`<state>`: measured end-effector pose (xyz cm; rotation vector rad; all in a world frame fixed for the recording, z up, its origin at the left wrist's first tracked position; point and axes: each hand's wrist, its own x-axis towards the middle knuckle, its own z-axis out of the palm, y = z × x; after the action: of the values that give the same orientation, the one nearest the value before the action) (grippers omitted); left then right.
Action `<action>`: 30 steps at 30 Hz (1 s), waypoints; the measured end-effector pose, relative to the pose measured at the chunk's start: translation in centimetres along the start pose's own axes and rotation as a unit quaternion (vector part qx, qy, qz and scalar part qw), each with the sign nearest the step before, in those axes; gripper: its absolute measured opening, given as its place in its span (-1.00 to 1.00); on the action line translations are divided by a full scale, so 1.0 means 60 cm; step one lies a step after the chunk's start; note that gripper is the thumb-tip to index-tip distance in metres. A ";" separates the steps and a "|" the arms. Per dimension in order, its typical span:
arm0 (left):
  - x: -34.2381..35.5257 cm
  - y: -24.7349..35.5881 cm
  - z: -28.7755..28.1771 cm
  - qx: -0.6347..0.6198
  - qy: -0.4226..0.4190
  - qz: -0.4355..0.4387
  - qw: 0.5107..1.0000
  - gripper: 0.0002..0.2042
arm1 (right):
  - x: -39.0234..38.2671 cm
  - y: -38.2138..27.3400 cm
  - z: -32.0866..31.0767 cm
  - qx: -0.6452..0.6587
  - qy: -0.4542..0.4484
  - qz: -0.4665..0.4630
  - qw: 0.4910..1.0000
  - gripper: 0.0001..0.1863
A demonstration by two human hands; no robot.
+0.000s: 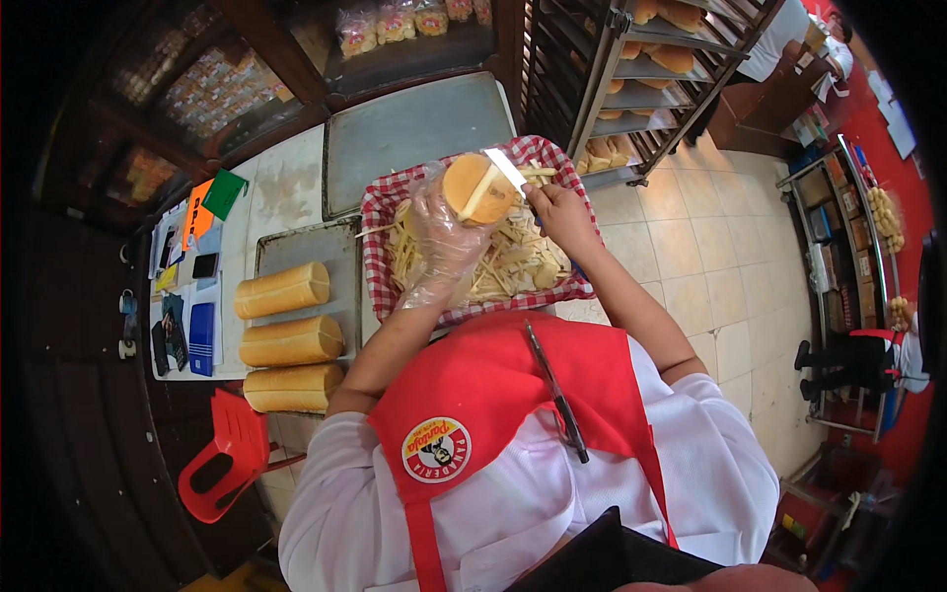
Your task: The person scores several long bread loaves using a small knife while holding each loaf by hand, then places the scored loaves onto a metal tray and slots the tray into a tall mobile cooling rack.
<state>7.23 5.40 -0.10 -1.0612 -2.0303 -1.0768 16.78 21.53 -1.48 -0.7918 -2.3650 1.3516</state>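
My left hand (pixel 446 242), in a clear plastic glove, is closed around a loaf of bread (pixel 470 178) held over a basket. The golden-brown, rounded end of the loaf faces up, and a pale strip lies across it. In my right hand (pixel 564 217), which looks bare, is a knife (pixel 507 173) with a bright blade and a dark handle. Its blade is beside the right edge of the loaf; whether it touches the bread I cannot tell. Below both hands, the basket (pixel 373 271) is lined with red-and-white checked cloth. Many pale bread strips and crust pieces (pixel 518 264) fill it.
Three long loaves (pixel 291 341) lie left of the basket, partly on a metal tray (pixel 340 252). Behind is a larger tray (pixel 419 128). Papers, a phone (pixel 205 265) and a blue box (pixel 200 338) occupy the table's left end. A bread rack (pixel 592 109) stands at the back right.
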 end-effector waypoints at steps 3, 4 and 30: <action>-0.002 0.006 0.002 -0.003 0.010 -0.016 1.000 -0.13 | 0.002 0.002 0.005 0.013 -0.020 0.000 1.000 -0.46; -0.003 0.006 0.003 -0.008 0.013 -0.028 1.000 -0.14 | -0.006 0.000 0.008 0.035 -0.029 0.006 0.999 -0.46; -0.003 -0.024 0.009 -0.020 0.032 -0.034 0.999 -0.18 | -0.068 -0.031 0.018 0.079 -0.148 0.046 0.985 -0.49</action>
<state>6.01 5.30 -1.09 -0.9704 -2.0151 -1.1759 18.90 17.59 -0.39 -0.7041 -2.4203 1.7808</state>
